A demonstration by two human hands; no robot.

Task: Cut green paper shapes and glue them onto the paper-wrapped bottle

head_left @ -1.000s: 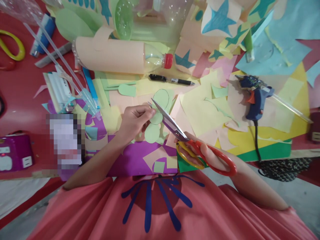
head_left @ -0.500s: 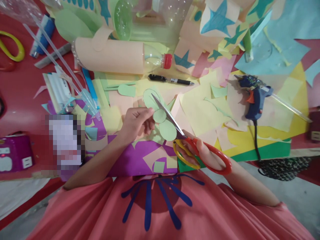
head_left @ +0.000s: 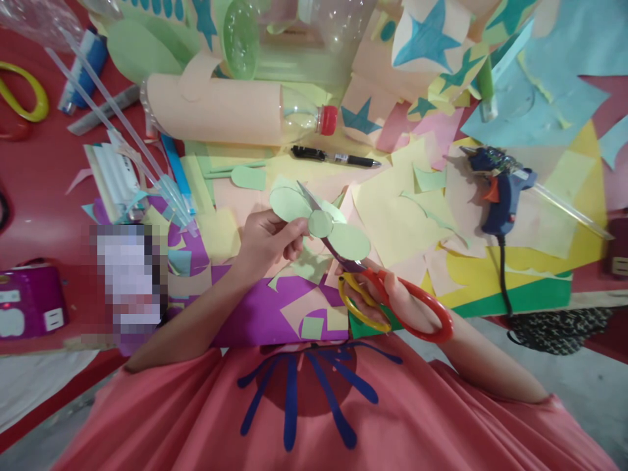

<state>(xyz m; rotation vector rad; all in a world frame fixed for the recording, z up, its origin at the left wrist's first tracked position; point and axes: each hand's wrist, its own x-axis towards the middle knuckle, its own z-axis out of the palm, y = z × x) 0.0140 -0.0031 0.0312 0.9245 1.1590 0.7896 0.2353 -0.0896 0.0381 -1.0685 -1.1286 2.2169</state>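
The left hand [head_left: 271, 239] pinches a green cutout [head_left: 321, 224]; lower down, the right hand [head_left: 405, 304] grips angled scissors [head_left: 353, 267].

Pen [head_left: 336, 157]: behind cutout [head_left: 320, 224], before bottle [head_left: 294, 114]; glue gun [head_left: 501, 203]: right, on paper [head_left: 461, 209]; straws [head_left: 169, 190]: left

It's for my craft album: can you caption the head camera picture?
Left hand holds a green petaled paper cutout, right hand red-and-yellow-handled scissors, with a black pen beyond.
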